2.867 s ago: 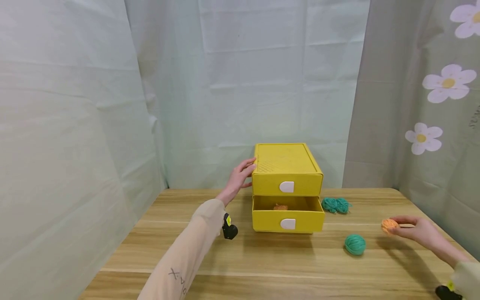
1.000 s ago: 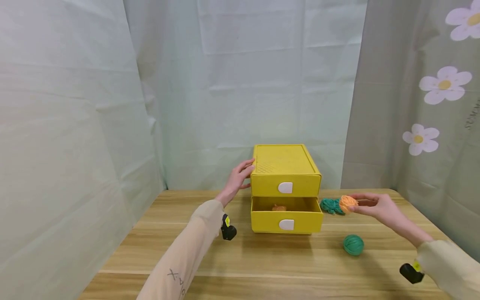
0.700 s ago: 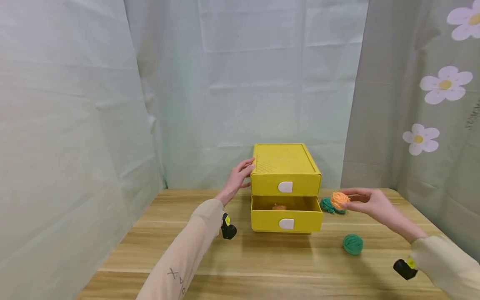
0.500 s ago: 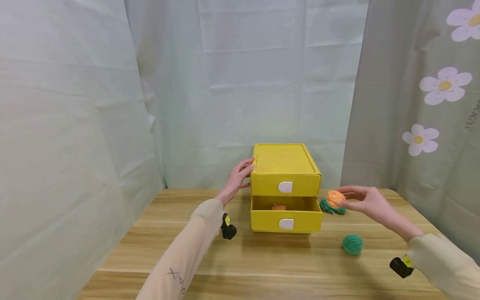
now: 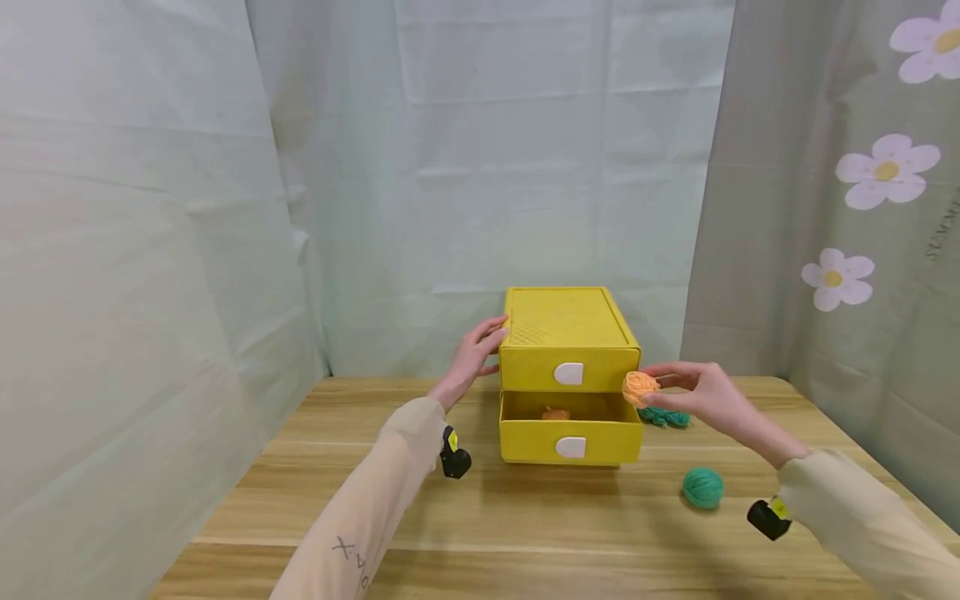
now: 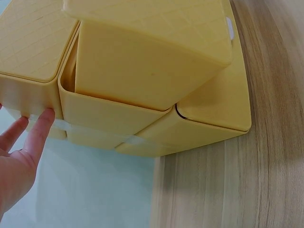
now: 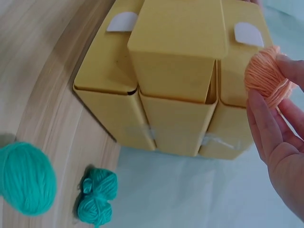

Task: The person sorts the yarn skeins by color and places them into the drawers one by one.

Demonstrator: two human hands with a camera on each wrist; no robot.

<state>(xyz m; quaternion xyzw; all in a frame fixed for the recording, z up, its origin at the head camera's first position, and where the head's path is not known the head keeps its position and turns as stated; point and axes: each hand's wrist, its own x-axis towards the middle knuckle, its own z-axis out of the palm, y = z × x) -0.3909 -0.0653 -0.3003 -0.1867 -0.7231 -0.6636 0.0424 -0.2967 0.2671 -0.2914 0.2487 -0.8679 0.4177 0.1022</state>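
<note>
A yellow drawer unit point(image 5: 567, 315) stands on the table, its middle drawer point(image 5: 525, 442) pulled out. Inside that drawer lies a small orange bundle point(image 5: 556, 413), mostly hidden by the front panel. My left hand point(image 5: 468, 357) touches the unit's left side; in the left wrist view its extended fingers point(image 6: 42, 128) rest on the yellow wall. An orange yarn ball point(image 5: 640, 389) is pinched between the thumb and fingers of my right hand point(image 5: 703, 392), in the air by the open drawer's right edge. The right wrist view shows the ball point(image 7: 266, 76) in front of the unit's top drawer.
A green yarn ball point(image 5: 702, 487) sits on the wooden table point(image 5: 450, 533) right of the drawers. Behind my right hand, a tied green yarn skein point(image 5: 666, 417) lies against the unit's right side. Pale curtains point(image 5: 510, 167) enclose the table's back and sides.
My right hand has carried the orange yarn ball leftward from the table's right side, past the green skein, to the pulled-out drawer. My left hand has stayed on the unit's side.
</note>
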